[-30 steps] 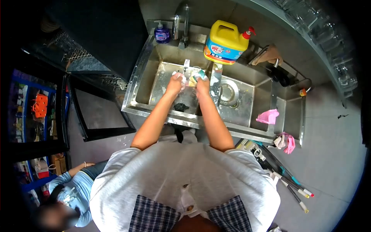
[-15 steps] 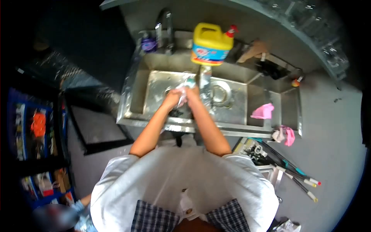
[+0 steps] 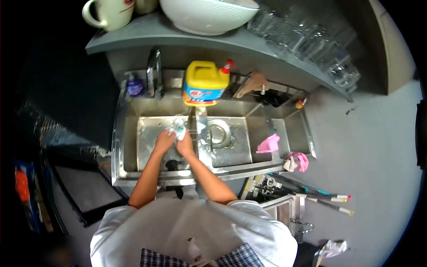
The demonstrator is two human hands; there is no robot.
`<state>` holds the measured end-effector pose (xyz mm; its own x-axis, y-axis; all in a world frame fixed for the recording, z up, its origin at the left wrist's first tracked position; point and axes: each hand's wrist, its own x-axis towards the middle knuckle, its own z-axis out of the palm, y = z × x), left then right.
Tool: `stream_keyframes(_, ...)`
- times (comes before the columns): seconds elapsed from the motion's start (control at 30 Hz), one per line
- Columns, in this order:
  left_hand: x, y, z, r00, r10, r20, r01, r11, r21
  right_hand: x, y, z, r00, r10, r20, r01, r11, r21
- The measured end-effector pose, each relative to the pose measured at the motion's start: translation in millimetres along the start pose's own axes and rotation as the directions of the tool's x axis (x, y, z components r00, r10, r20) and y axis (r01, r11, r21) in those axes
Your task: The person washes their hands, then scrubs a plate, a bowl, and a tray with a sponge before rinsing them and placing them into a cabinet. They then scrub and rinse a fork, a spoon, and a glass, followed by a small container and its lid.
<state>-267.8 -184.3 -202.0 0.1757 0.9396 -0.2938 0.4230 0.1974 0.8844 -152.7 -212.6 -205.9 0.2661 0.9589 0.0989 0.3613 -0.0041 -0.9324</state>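
Both hands are low in the left basin of a steel sink [image 3: 149,175]. My left hand [image 3: 165,140] has its fingers curled against a small whitish item with a green patch [image 3: 180,131]. It may be clear or foamy; its kind is too blurred to tell. My right hand [image 3: 184,144] closes on the same item from the right side. A dark, crumpled thing [image 3: 172,165] lies on the basin floor near my wrists. Behind the hands stands a curved metal faucet [image 3: 155,73].
A yellow jug with a red pump [image 3: 206,83] and a purple pump bottle [image 3: 134,85] stand behind the basins. Pink cloths [image 3: 269,143] hang over the right edges. Above, a grey shelf [image 3: 147,35] bears a white bowl [image 3: 209,15], a mug [image 3: 113,14] and several glasses [image 3: 311,38].
The view has tilted up, bringing the shelf with the bowl and mug into sight. My hands stay together on the item in the left basin, the left now slightly farther from the right.
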Motion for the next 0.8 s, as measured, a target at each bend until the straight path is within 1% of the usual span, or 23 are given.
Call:
stream_keyframes(0.03,13,-26,7,0.989,0.108,-0.102,-0.102,0.993,0.055,-1,-9,-2,1.0,-0.002,0.016,0.002,1.0,-0.013)
stream_keyframes(0.07,31,-43,9,0.955,0.219,-0.202,-0.198,0.973,0.12,1,-15,-1,0.999,-0.006,0.035,0.007,1.0,-0.021)
stream_keyframes(0.1,48,-50,8,0.952,0.221,-0.212,-0.208,0.974,0.086,5,-17,0,0.997,-0.041,0.057,0.044,0.998,-0.055)
stream_keyframes(0.17,52,-68,12,0.959,0.182,-0.216,-0.184,0.983,0.01,6,-23,-2,0.994,0.033,0.108,-0.017,0.99,-0.14)
stream_keyframes(0.2,37,-60,4,0.985,0.117,-0.125,-0.125,0.99,-0.063,3,-25,-1,0.987,0.077,0.14,-0.051,0.982,-0.18)
stream_keyframes(0.23,18,-34,-11,0.997,0.058,-0.04,-0.063,0.99,-0.13,0,-26,1,0.982,0.091,0.167,-0.063,0.985,-0.161)
stream_keyframes(0.27,8,-21,-25,0.999,0.006,0.041,0.002,0.982,-0.19,0,-28,6,0.97,0.084,0.23,-0.044,0.983,-0.176)
stream_keyframes(0.3,12,-45,-28,0.989,0.147,0.0,-0.143,0.966,-0.217,0,-28,12,0.953,0.077,0.293,-0.021,0.982,-0.19)
stream_keyframes(0.33,4,-53,-37,0.994,0.105,0.023,-0.092,0.943,-0.319,0,-25,19,0.932,0.068,0.356,0.006,0.979,-0.202)
stream_keyframes(0.37,-1,-58,-45,0.997,0.068,0.048,-0.042,0.906,-0.42,-1,-17,28,0.914,-0.039,0.404,0.094,0.988,-0.119)
stream_keyframes(0.4,-5,-59,-52,0.997,0.039,0.073,0.005,0.855,-0.519,-8,-27,30,0.902,0.053,0.429,0.03,0.982,-0.186)
stream_keyframes(0.43,-15,-51,-57,0.998,-0.017,0.062,0.048,0.842,-0.537,-13,-33,31,0.903,0.04,0.428,0.024,0.989,-0.143)
stream_keyframes(0.47,-13,-63,-60,0.987,-0.044,0.154,0.127,0.803,-0.583,-18,-35,34,0.904,0.033,0.427,0.009,0.995,-0.096)
stream_keyframes(0.53,-11,-78,-52,0.985,-0.085,0.152,0.158,0.801,-0.577,-31,14,47,0.912,-0.136,0.386,0.154,0.988,-0.015)
stream_keyframes(0.57,-19,-68,-55,0.977,-0.024,0.214,0.143,0.815,-0.562,-36,-1,35,0.901,-0.001,0.434,0.005,1.0,-0.008)
stream_keyframes(0.6,-18,-72,-52,0.967,-0.04,0.253,0.179,0.81,-0.559,-39,-11,26,0.904,0.034,0.426,-0.014,0.999,-0.049)
stream_keyframes(0.63,-25,-53,-54,0.958,-0.11,0.265,0.236,0.827,-0.51,-41,-25,13,0.899,-0.019,0.439,0.025,1.0,-0.009)
stream_keyframes(0.67,-30,-54,-53,0.964,-0.037,0.263,0.184,0.809,-0.558,-42,-15,13,0.888,0.007,0.46,0.004,1.0,-0.025)
stream_keyframes(0.7,-26,-71,-48,0.967,-0.004,0.253,0.146,0.825,-0.546,-43,-24,6,0.888,0.051,0.458,0.004,0.993,-0.117)
stream_keyframes(0.73,-31,-69,-48,0.953,-0.029,0.3,0.202,0.801,-0.563,-44,-36,0,0.883,0.129,0.451,-0.015,0.969,-0.248)
stream_keyframes(0.8,-46,-60,-43,0.968,-0.142,0.209,0.237,0.795,-0.558,-47,-21,0,0.851,0.17,0.496,0.047,0.917,-0.395)
